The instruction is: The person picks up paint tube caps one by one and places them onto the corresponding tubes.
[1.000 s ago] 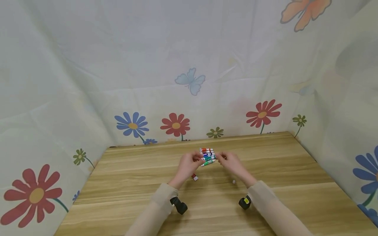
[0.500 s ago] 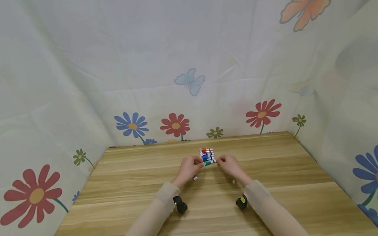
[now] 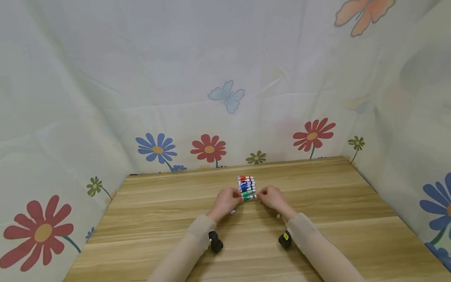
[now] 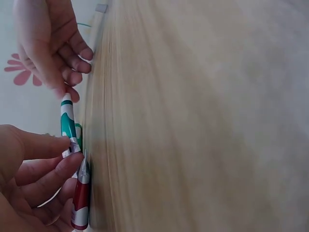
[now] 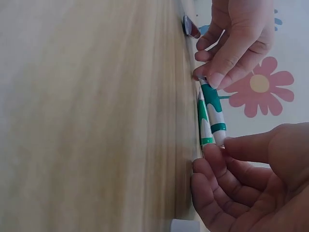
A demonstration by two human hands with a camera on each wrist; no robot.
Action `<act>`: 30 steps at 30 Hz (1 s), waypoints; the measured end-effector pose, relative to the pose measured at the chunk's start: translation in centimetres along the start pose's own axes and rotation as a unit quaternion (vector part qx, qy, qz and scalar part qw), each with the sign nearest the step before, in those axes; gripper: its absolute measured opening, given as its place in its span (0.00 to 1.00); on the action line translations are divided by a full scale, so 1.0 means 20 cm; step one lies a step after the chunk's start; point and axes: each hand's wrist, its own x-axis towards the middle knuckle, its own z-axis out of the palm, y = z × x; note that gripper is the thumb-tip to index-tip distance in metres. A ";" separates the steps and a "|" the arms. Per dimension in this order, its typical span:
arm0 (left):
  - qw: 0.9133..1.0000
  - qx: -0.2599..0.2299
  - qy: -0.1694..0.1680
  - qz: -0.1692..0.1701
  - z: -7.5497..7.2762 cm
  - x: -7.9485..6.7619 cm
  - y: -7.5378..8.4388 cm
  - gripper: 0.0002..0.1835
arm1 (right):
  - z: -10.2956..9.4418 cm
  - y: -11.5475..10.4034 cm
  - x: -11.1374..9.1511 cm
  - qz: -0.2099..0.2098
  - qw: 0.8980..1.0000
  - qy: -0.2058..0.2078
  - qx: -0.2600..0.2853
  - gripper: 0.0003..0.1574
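Between both hands is a dark green and white paint tube [image 3: 249, 197], at the near side of a row of small paint tubes [image 3: 246, 184]. My left hand [image 3: 224, 203] pinches its flat silver end. The fingertips of my right hand [image 3: 274, 199] pinch its white cap, as the right wrist view shows. A lighter green tube [image 5: 204, 120] lies just beyond it. Beside and below my left hand lies a red paint tube [image 4: 81, 198], mostly hidden in the head view. Whether the held tube touches the table cannot be told.
A small white cap-like piece [image 3: 278, 216] lies on the wood-grain table [image 3: 169, 203] near my right wrist. Flower-printed cloth [image 3: 176, 78] hangs behind the table and at both sides. Black wrist cameras [image 3: 215, 242] hang under both sleeves.
Both hands have come slightly nearer with the dark green tube. It was over the row, partly covering the lighter green one, and now lies on the row's near side.
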 end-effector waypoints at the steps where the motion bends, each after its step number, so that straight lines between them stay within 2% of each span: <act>1: 1.000 0.003 0.000 0.002 0.00 0.00 0.00 0.04 | 0.00 0.00 0.00 0.000 1.000 0.001 -0.002 0.14; 5: 1.000 0.010 -0.001 0.007 0.00 0.02 0.00 0.03 | 0.01 0.00 0.01 0.004 1.000 0.002 -0.010 0.14; 12: 1.000 0.008 -0.003 -0.014 -0.01 0.03 0.00 0.04 | 0.02 -0.01 0.02 0.013 1.000 0.002 -0.016 0.13; 23: 1.000 0.025 0.004 -0.004 0.00 0.05 -0.01 0.05 | 0.03 0.00 0.04 0.018 0.999 0.018 -0.026 0.10; 30: 0.999 0.023 -0.001 -0.026 -0.01 0.04 0.01 0.05 | 0.03 0.00 0.04 0.017 0.999 0.021 -0.024 0.10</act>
